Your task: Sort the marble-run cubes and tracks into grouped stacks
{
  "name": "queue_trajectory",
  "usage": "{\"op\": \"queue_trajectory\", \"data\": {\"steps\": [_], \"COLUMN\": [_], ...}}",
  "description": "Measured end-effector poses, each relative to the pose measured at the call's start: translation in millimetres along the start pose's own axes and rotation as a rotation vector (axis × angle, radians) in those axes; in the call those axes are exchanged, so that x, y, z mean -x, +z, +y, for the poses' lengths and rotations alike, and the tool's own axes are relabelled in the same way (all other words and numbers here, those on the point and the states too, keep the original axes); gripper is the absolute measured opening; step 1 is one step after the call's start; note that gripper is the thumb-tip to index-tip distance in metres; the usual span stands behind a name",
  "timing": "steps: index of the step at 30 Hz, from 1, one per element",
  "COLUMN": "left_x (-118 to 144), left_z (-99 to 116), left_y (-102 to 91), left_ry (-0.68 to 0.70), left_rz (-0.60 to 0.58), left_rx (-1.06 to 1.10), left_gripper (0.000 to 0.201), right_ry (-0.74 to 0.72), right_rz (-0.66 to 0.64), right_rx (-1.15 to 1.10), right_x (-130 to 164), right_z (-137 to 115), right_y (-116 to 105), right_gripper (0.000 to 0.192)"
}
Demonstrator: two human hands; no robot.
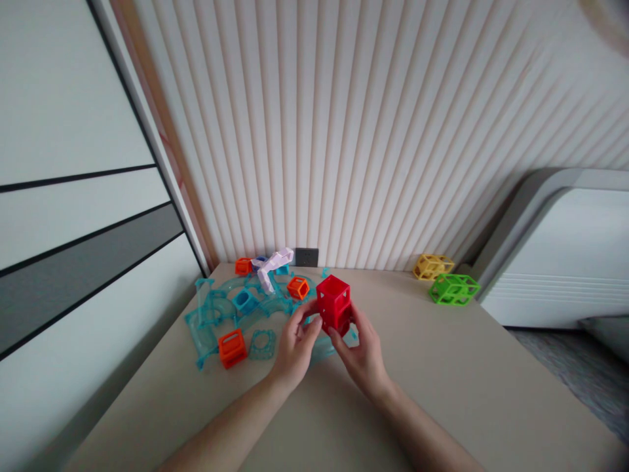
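Observation:
Two red open-frame cubes (333, 301) are stacked one on the other above the beige table (442, 373). My left hand (293, 346) grips the stack from the left, fingertips on the lower cube. My right hand (361, 351) grips it from the right and below. Just behind and left of my hands lies a pile of clear blue curved track pieces (221, 308). Orange cubes sit among them, one at the front (232, 347) and one further back (297, 287).
A white-lilac track piece (271, 265) and another orange cube (242, 265) lie by the ribbed wall. A yellow frame cube (432, 265) and a green one (453, 289) sit at the back right. A white cabinet (555, 262) stands right; panels line the left.

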State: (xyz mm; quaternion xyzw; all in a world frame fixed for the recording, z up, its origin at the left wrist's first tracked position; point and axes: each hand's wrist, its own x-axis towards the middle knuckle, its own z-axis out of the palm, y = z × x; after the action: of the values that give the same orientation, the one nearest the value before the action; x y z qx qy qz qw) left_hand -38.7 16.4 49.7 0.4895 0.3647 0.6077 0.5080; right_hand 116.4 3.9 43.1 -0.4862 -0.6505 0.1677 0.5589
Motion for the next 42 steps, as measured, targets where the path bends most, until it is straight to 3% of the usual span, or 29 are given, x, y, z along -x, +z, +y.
{"op": "queue_trajectory", "data": {"steps": [5,10,16,26,30,36,38,42], "left_x": [5.2,11.5,12.9,14.9,16.6,20.0,23.2,29.9], "left_z": [-1.0,-3.6,-6.8,-10.1,-7.9,-2.7,-4.9,-9.7], "left_y": [1.2,2.4,3.8,1.8,0.3,1.8,4.2,9.4], "left_ry": [-0.006,-0.026,-0.022,0.065,0.208,0.706,0.757,0.723], "left_rz": [0.0,-0.093,-0.144,-0.206,-0.221,-0.434,-0.498,-0.545], "left_rx": [-0.05,-0.098,-0.153,-0.245,-0.365,-0.587,-0.622,-0.626], "left_gripper": [0.029,0.03,0.036,0.027,0.018,0.022,0.026,0.028], "right_ry": [0.174,0.225,0.283,0.356,0.38,0.397,0.403,0.421], "right_rz": [0.228,0.356,0.399,0.474,0.484,0.495,0.49,0.467], "right_rx": [-0.068,0.044,0.361,0.396,0.395,0.389,0.397,0.427], "right_x": [-29.5,-53.7,-69.6,-100.6,-114.9,-130.4,-133.1,-137.8], "right_z": [15.2,54.2,105.9,161.9,179.3,198.2,202.2,207.6], "right_y": [-18.1,-47.9,-78.8,-90.6,-91.9,-96.2,-97.3,-98.7], "right_gripper": [0.062,0.069,0.065,0.068,0.068,0.065,0.065,0.066]}}
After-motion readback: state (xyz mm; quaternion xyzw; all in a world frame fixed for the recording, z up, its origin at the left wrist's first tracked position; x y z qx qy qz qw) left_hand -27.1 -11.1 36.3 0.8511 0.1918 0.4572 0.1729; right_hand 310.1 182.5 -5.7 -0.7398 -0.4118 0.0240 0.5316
